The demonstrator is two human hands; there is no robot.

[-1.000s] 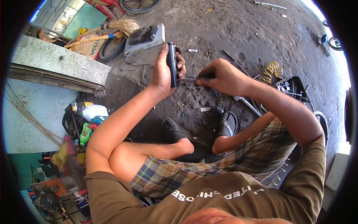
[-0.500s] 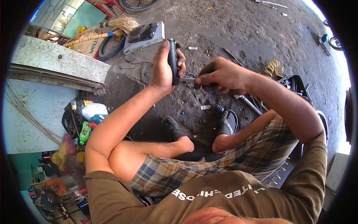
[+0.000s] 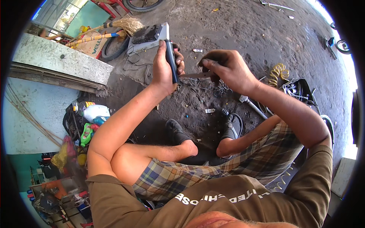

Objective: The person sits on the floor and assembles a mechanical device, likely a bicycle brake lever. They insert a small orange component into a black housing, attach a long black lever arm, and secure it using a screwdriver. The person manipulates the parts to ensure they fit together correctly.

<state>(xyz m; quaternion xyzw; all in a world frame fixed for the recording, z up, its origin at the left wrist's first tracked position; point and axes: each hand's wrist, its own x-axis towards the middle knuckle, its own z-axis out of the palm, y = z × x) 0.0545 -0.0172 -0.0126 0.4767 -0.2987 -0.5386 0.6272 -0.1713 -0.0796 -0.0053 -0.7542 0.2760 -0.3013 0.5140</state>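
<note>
both hands (image 3: 163,70) work over a dark, gritty concrete floor (image 3: 235,26).

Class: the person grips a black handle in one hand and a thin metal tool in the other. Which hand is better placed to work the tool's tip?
Right. The right hand pinches the tool, aimed at the handle, which the left hand wraps upright.

Flat box (image 3: 148,38) lay on ground (image 3: 235,26) behind hands; broom (image 3: 114,28) left of it; coiled hose (image 3: 278,73) right; bottles (image 3: 91,114) left of knee.
</note>
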